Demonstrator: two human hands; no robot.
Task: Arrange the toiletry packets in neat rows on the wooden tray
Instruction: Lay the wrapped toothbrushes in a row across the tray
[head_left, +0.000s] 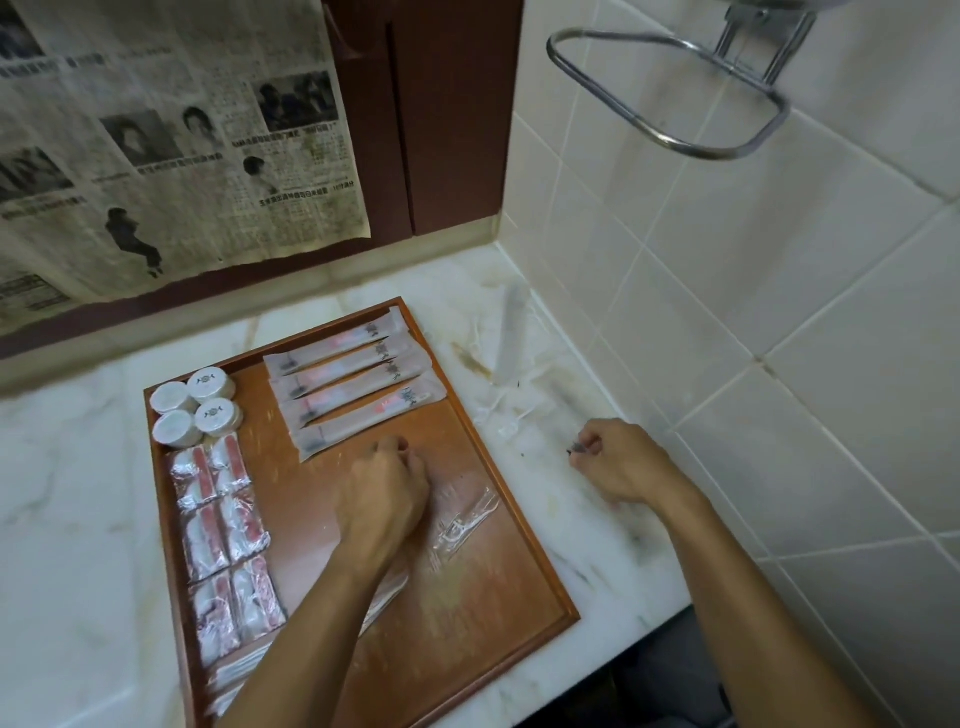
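Both hands curl: left hand (387, 486) on the wooden tray (519, 519), right hand (618, 460) pinching something small, unidentifiable.

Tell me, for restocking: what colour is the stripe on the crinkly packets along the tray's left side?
Red, on white crinkly packets; head view.

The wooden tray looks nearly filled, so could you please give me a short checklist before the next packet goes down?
1. Long packets lie in a neat row on the wooden tray: ok.
2. Red-and-white sachets sit in paired rows: ok.
3. Clear packet lies squared to the rows: not ok, skewed.
4. Left hand is free: cannot tell.
5. Right hand pinches something small over the counter: ok.
6. Clear packets are all on the tray: not ok.
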